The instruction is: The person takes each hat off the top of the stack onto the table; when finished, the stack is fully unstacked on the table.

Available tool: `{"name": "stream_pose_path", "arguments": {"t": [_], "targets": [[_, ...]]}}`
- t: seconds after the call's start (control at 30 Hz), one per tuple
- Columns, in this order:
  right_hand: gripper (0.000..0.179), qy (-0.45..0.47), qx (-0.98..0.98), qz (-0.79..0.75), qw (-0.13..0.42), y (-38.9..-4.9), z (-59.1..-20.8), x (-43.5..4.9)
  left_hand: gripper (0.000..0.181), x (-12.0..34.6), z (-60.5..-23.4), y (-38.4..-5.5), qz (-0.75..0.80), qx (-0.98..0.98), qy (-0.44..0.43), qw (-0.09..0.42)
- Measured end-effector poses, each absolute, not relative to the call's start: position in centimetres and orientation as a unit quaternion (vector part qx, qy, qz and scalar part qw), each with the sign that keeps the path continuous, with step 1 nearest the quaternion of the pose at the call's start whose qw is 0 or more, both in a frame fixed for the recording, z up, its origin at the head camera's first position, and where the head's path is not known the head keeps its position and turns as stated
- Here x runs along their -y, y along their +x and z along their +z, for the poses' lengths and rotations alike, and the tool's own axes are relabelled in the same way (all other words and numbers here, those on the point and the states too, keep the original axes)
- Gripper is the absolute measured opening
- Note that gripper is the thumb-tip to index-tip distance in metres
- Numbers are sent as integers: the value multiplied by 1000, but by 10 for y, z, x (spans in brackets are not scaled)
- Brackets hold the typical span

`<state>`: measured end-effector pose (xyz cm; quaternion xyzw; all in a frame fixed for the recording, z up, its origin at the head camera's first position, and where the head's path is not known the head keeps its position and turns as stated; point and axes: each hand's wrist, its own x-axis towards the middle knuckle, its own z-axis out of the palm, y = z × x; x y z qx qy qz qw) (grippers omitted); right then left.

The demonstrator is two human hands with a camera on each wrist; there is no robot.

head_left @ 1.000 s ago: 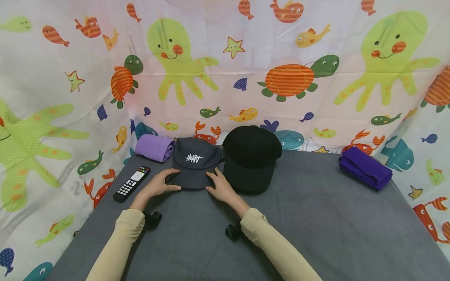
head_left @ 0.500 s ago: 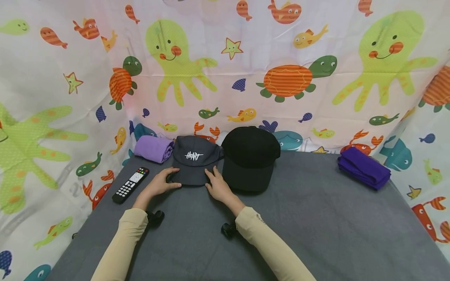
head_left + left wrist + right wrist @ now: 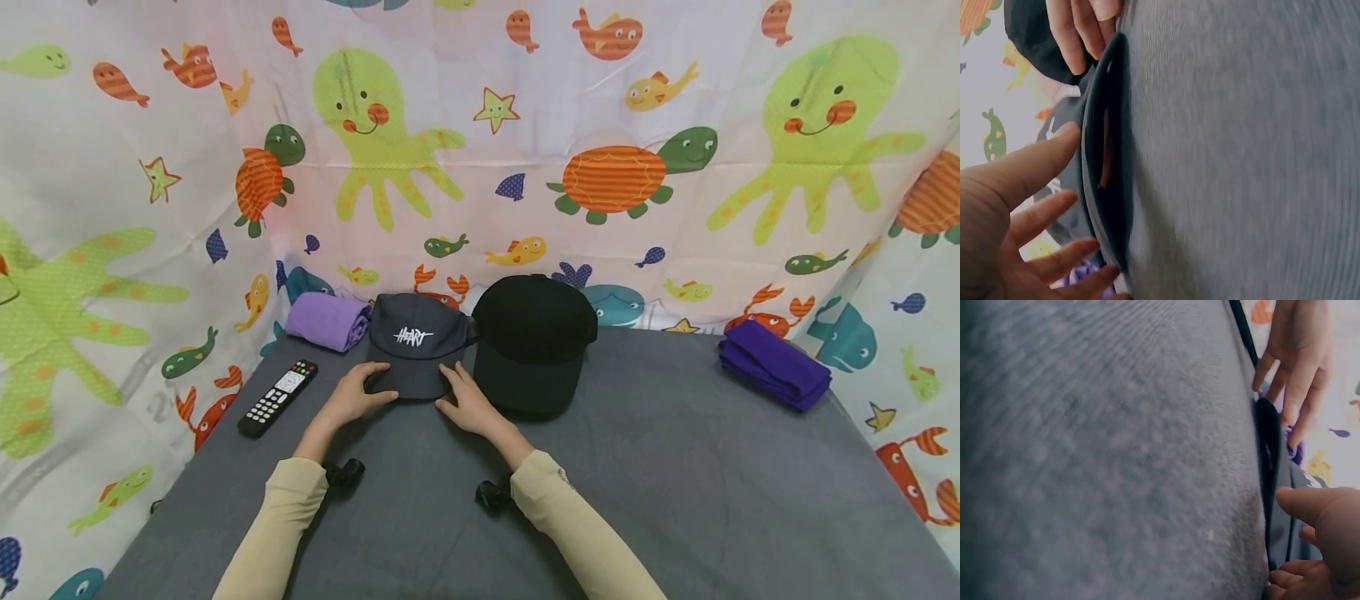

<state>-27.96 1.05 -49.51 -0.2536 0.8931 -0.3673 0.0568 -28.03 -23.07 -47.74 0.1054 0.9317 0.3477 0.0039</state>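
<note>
A dark grey cap with white "HEART" lettering sits at the back of the table, brim toward me. My left hand is at the left side of the brim, thumb and fingers spread around its corner. In the left wrist view, its fairly straight fingers lie along the brim edge. On the brim's other side, my right hand touches the right corner with extended fingers. The right wrist view shows its thumb against the brim. A larger black cap stands close to the right hand.
Left of the grey cap lies a rolled lilac cloth, with a black remote control in front of it. A folded purple cloth rests at the back right of the grey table. A patterned curtain encloses the back and sides.
Both hands stay at the grey cap's brim, with the left hand shifting slightly rightward. The brim edge sits slightly higher in view than a second ago. The other objects have kept their places.
</note>
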Motion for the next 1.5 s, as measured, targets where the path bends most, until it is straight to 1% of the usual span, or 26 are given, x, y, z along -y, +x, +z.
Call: {"name": "stream_pose_path", "arguments": {"t": [0.3, 0.6, 0.73, 0.93, 1.07, 1.2, 1.5], "targets": [[63, -283, -868, -403, 60, -274, -494, -25, 56, 209, -475, -277, 365, -928, 74, -27], [54, -293, -838, -459, 39, -265, -485, -39, 53, 182, -477, -280, 397, -912, 89, -61], [51, -295, -839, -458, 5, -261, -482, -45, 52, 168, -477, -280, 409, -904, 104, -71], [43, -287, -841, -450, -83, -261, -476, -59, 51, 147, -475, -279, 425, -893, 117, -85], [38, -268, -839, -457, -127, -261, -472, -73, 51, 136, -476, -281, 431, -888, 131, -95], [36, -240, -835, -470, -158, -261, -466, -88, 51, 126, -475, -282, 440, -881, 139, -101], [33, -147, -829, -497, -210, -267, -463, -126, 49, 104, -472, -285, 444, -880, 147, -88]]}}
